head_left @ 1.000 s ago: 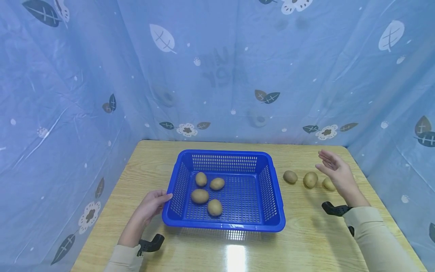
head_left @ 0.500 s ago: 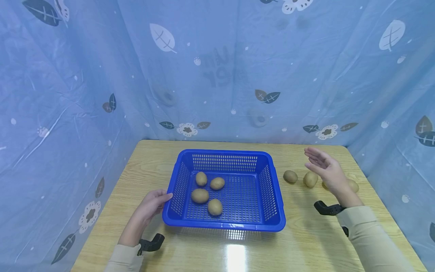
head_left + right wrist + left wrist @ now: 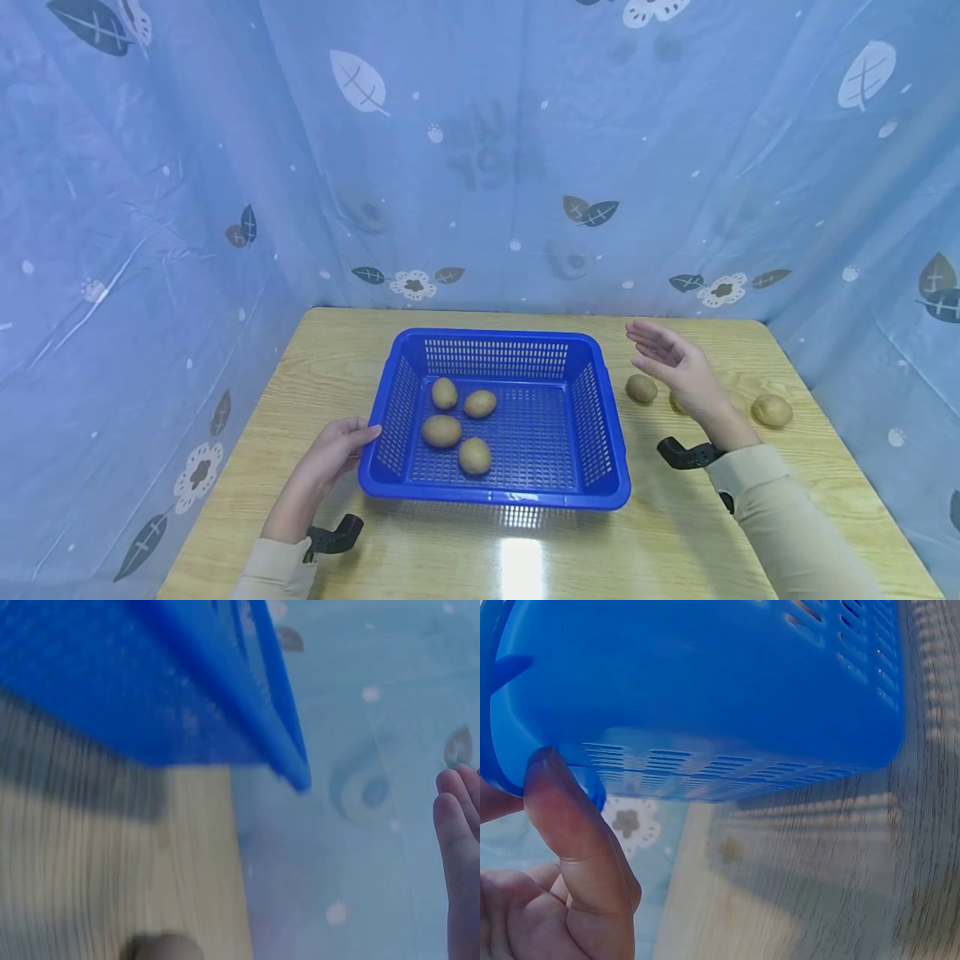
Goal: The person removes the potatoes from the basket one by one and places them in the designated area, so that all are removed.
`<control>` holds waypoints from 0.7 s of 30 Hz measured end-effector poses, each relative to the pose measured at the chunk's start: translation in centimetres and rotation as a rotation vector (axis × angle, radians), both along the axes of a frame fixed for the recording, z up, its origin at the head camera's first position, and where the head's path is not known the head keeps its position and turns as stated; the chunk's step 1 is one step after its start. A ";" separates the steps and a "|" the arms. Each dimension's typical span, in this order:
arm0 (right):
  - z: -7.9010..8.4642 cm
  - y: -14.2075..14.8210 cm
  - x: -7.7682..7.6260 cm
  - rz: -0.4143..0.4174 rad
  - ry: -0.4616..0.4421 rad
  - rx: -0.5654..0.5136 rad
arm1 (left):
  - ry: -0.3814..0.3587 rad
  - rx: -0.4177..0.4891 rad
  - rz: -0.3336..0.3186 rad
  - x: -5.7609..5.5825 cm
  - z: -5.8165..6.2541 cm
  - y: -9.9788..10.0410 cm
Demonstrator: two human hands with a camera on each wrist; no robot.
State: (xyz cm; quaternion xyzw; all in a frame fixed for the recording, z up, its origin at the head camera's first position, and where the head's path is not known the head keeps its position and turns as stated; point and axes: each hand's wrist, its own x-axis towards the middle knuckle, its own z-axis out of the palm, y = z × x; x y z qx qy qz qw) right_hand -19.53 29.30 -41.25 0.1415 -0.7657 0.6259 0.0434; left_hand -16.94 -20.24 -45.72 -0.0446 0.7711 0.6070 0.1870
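Note:
A blue plastic basket with slotted walls stands on the table, and several potatoes lie in its left half. My left hand grips the basket's left rim, thumb on top; in the left wrist view a finger hooks over that rim. My right hand is held over the table just right of the basket, fingers extended and holding nothing. Below it sits a brownish potato. The hand and wrist partly cover other potatoes, while one potato lies in full view farther right.
The wooden table ends at a blue patterned curtain along the back and both sides. A black wrist mount sits on the right arm, and another wrist mount on the left.
My right hand has moved left over the row of potatoes toward the basket, uncovering the rightmost potato. The left hand and the basket have stayed in place.

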 end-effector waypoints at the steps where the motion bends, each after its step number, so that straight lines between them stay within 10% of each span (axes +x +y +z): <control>1: -0.1 -0.4 -0.1 0.014 0.005 -0.008 | -0.004 0.000 0.006 0.0 0.0 0.0; 21: -1.0 -8.5 -2.4 0.148 -0.051 -0.094 | 0.008 0.030 -0.012 0.1 -0.3 -0.1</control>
